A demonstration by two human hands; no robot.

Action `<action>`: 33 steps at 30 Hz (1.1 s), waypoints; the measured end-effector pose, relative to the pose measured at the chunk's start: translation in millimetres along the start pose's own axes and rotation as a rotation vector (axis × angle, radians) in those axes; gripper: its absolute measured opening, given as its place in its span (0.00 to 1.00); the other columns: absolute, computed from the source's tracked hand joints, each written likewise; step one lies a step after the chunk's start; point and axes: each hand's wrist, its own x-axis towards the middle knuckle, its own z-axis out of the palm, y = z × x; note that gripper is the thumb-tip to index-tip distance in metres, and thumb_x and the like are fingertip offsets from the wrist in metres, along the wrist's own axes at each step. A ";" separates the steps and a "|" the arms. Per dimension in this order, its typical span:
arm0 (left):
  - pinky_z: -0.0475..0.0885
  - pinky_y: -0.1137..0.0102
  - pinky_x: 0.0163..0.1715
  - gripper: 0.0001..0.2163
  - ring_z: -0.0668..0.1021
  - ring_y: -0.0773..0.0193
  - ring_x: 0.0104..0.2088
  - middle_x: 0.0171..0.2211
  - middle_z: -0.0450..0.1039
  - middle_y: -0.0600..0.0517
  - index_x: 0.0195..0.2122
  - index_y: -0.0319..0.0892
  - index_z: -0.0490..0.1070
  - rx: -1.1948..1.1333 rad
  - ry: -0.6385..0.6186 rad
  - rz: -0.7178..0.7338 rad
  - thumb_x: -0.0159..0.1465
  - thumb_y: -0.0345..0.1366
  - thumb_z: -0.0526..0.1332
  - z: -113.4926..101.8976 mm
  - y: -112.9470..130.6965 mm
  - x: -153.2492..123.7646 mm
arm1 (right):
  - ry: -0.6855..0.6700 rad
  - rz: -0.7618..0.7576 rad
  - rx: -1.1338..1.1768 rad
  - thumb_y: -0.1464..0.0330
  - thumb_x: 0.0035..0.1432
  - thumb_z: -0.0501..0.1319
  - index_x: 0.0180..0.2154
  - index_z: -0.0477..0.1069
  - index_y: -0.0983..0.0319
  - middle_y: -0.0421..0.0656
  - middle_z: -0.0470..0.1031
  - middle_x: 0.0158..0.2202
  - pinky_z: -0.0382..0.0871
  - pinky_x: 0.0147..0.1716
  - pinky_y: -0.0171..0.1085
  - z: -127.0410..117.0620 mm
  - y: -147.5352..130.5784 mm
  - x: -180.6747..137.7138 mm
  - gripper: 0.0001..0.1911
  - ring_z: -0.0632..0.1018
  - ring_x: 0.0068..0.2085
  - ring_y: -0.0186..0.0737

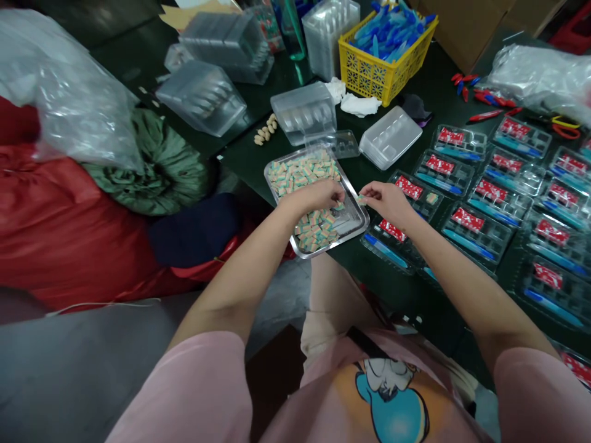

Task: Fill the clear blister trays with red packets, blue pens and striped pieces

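The small striped pieces (316, 232) lie in great number in the metal tray (353, 215), at the edge of the tabletop (247, 161). The left hand (325, 194) is over them with its fingers curled — I cannot tell if it grips one. The right hand (388, 200), beside the tray, pinches one striped piece (361, 199) at its fingertips. To the right, many clear packs (496, 237) already hold a red-and-white card (467, 219) and a blue pen-like item (471, 244). Only one striped piece is plainly seen inside a pack, so this filling seems near its beginning, with most packs left.
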 end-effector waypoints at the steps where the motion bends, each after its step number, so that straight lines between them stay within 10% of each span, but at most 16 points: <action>1: 0.64 0.74 0.33 0.07 0.74 0.66 0.31 0.30 0.76 0.54 0.31 0.43 0.76 -0.017 0.011 0.016 0.52 0.28 0.62 1.1 0.8 -1.7 | 0.003 -0.004 0.013 0.68 0.53 0.63 0.34 0.75 0.63 0.39 0.76 0.29 0.66 0.35 0.34 -2.8 -2.9 -4.4 0.06 0.74 0.31 0.34; 7: 0.66 0.73 0.32 0.06 0.74 0.66 0.29 0.28 0.75 0.54 0.31 0.40 0.77 -0.168 0.088 -0.021 0.53 0.30 0.62 3.4 6.8 -14.8 | 0.039 -0.018 0.085 0.67 0.54 0.63 0.35 0.75 0.63 0.40 0.76 0.30 0.67 0.34 0.34 -17.4 -13.7 -32.8 0.07 0.74 0.32 0.34; 19: 0.71 0.70 0.34 0.15 0.76 0.66 0.32 0.38 0.77 0.49 0.47 0.45 0.77 -0.605 0.717 0.019 0.58 0.35 0.64 34.2 76.4 -42.2 | -0.015 0.099 0.130 0.73 0.55 0.62 0.62 0.61 0.61 0.38 0.75 0.31 0.68 0.35 0.35 13.1 -36.6 -77.4 0.33 0.74 0.30 0.35; 33: 0.73 0.65 0.41 0.15 0.77 0.62 0.39 0.41 0.77 0.48 0.47 0.47 0.77 -0.393 0.809 -0.005 0.59 0.30 0.62 41.4 69.1 -65.5 | -0.039 0.025 0.175 0.74 0.55 0.61 0.68 0.49 0.60 0.39 0.74 0.32 0.71 0.38 0.38 53.6 -41.8 -71.0 0.41 0.75 0.32 0.37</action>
